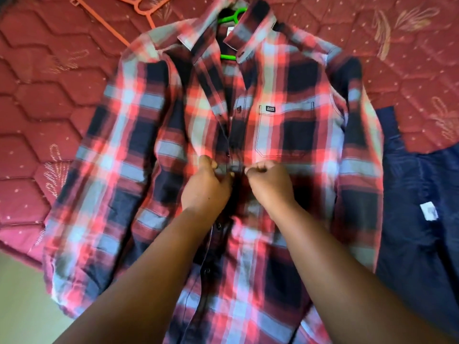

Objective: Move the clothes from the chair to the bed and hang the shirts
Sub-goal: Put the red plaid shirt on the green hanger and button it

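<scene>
Scene: my red, navy and pale-blue plaid flannel shirt [248,150] lies flat, front up, on the maroon quilted bed [49,78], its hem reaching the bed's near edge.
Hanger: a bright green plastic hanger [229,17] sits inside the collar, its hook pointing to the bed's far edge.
Left hand: my left hand [206,187] has its fingers curled, pinching the left side of the placket at mid-chest.
Right hand: my right hand [269,184] is curled too, nipping the opposite edge of the placket just beside the left; whether the button is through its hole I cannot tell.
Step in hand: fastening a middle button, as I judge it, so the shirt stays on its hanger.
Doing it well: I should keep both edges flat and level, line the button up with its own hole and not the one below, then push it through with my thumb without dragging the collar off the hanger.
Also on the bed: an orange plastic hanger [119,23] lies spare near the far edge; a dark navy garment with a white tag [417,194] lies against the shirt's sleeve, toward the bed's right edge.
</scene>
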Available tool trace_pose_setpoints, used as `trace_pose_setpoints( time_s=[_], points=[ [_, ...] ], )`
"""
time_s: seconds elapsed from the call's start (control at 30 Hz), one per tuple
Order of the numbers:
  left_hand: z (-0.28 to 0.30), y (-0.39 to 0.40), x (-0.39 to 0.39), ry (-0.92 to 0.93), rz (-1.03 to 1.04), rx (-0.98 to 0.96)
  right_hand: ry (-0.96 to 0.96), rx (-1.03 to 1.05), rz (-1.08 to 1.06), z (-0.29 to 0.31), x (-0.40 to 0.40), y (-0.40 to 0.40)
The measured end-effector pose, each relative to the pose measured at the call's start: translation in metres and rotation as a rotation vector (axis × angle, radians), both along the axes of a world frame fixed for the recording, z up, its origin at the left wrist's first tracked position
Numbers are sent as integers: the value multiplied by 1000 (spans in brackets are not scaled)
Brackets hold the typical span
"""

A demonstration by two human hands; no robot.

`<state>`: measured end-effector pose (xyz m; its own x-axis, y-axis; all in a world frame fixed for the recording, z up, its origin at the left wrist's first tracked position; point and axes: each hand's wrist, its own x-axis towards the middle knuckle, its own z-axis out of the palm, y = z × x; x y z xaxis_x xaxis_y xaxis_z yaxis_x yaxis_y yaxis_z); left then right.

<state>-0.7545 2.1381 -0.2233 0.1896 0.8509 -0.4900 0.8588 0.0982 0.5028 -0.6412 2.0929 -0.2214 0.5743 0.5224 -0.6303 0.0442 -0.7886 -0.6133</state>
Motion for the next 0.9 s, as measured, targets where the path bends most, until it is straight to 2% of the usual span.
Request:
trace_pose_setpoints(
  time_s=[0.1,0.2,0.37,0.5,0.67,0.77,0.9],
  points=[
    [-3,16,-6,-154,-27,46,-136,146,-38,7,0,14],
    [-9,33,-6,-227,-81,55,-200,136,31,7,-8,38],
    [-11,50,3,-105,-277,86,-330,-34,161,-4,-16,53],
    [-9,62,9,-65,-337,65,-293,81,37,-11,-10,43],
    [5,72,8,-196,-91,-31,-348,255,-141,-7,-15,33],
    [17,76,13,-153,-148,20,-397,369,-110,-8,-23,29],
    [28,78,23,-178,-178,9,-241,372,-63,-12,-25,29]
  ],
)
